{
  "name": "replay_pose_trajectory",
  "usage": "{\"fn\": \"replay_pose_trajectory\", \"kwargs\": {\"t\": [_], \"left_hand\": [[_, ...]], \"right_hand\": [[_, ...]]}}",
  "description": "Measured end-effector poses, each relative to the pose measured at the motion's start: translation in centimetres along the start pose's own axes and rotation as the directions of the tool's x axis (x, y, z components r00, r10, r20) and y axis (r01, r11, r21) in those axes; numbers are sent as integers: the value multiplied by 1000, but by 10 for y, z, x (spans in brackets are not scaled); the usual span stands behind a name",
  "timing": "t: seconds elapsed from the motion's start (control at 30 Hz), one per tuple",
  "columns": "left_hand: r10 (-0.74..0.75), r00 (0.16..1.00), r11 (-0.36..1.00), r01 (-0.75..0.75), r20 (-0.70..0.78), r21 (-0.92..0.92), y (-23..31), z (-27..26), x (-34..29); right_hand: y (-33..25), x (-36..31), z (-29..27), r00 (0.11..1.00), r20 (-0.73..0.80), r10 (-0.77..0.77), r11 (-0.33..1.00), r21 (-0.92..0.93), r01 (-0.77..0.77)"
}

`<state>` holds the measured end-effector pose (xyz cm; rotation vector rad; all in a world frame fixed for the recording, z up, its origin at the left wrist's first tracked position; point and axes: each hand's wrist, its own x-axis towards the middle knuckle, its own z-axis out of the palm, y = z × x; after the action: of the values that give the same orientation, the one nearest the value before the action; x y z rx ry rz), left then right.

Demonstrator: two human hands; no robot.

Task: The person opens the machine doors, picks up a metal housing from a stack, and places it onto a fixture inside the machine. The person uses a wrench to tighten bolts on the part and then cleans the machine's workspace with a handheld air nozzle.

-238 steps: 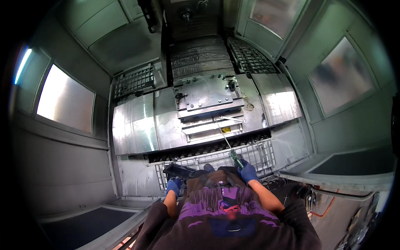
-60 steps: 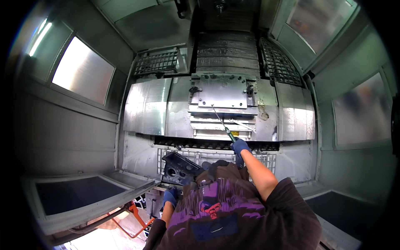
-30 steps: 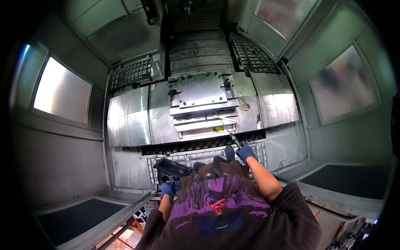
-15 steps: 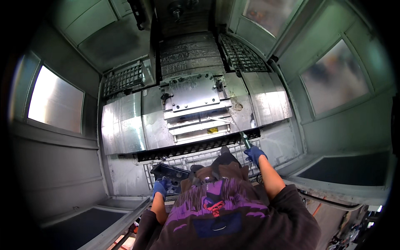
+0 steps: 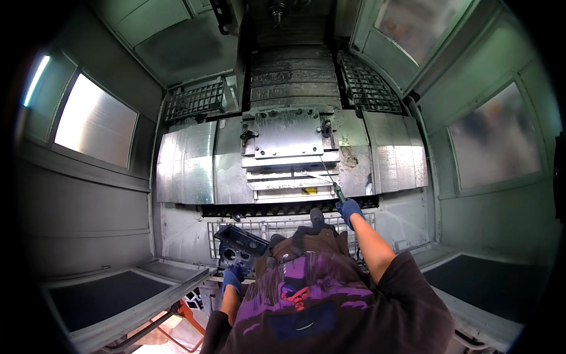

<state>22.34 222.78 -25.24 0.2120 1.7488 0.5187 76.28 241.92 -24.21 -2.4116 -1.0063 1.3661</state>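
My right hand [image 5: 349,211], in a blue glove, is closed around the green handle of a tool [image 5: 338,192] with a long thin rod. The rod reaches up and left, its end near the front right corner of a flat metal plate [image 5: 289,134]. A metal wrench [image 5: 318,176] lies on the stepped block in front of that plate, beside the rod. At lower left, my left hand [image 5: 233,277], also gloved, grips the near edge of a black bin [image 5: 253,241]. Round dark shapes show inside the bin; what they are, I cannot tell. Some left fingers are hidden.
Black clamps [image 5: 247,136] flank the plate. Ahead hangs a machine spindle [image 5: 277,15]. Sloping metal covers [image 5: 187,165] lie on both sides. A metal grating [image 5: 283,227] runs below the table's front edge. Walls with windows [image 5: 96,121] enclose the space.
My right hand has moved forward and left with the green-handled tool, bringing its rod to the plate's front corner. The black bin has tilted, showing more of its inside. The view has shifted.
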Motion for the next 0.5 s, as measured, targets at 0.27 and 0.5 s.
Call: {"fn": "replay_pose_trajectory", "kwargs": {"t": [0.27,0.5], "left_hand": [[2,999,999,-3,-52,-32,29,63,-111],[-138,982,975,112,-129,-193,43,86,-123]], "right_hand": [[-11,19,-14,987,26,-157,978,-132,159],[-46,15,-25,979,160,-125,983,-111,144]]}}
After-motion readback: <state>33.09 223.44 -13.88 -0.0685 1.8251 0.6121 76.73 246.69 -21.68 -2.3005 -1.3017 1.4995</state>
